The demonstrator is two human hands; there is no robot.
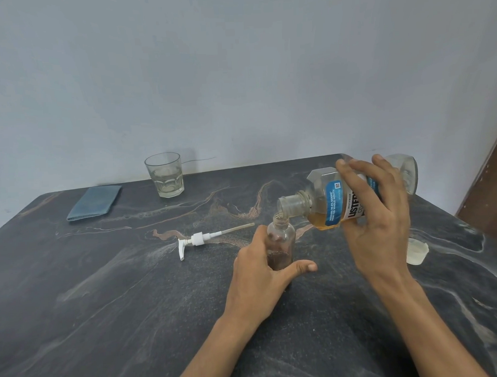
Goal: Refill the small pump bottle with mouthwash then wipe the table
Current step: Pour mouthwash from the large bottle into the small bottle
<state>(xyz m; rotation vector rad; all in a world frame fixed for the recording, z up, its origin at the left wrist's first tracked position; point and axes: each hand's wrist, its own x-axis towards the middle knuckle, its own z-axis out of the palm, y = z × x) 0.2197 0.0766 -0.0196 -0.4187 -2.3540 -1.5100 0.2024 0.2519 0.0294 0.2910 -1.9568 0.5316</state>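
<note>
Left hand point(261, 269) gripping small bottle point(281, 243) upright at 6 o'clock; right hand point(375, 212) grasping mouthwash bottle point(335, 202) tipped at 3, mouth touching neck. Best poured slowly. Pump point(199, 239) at 10; cloth point(94, 202) beyond.

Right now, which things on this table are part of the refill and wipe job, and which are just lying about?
In the job: small bottle, held by the left hand; mouthwash bottle, tipped over it by the right hand; pump; cap; blue cloth, likely for wiping the table.

Lying about: glass.
</note>
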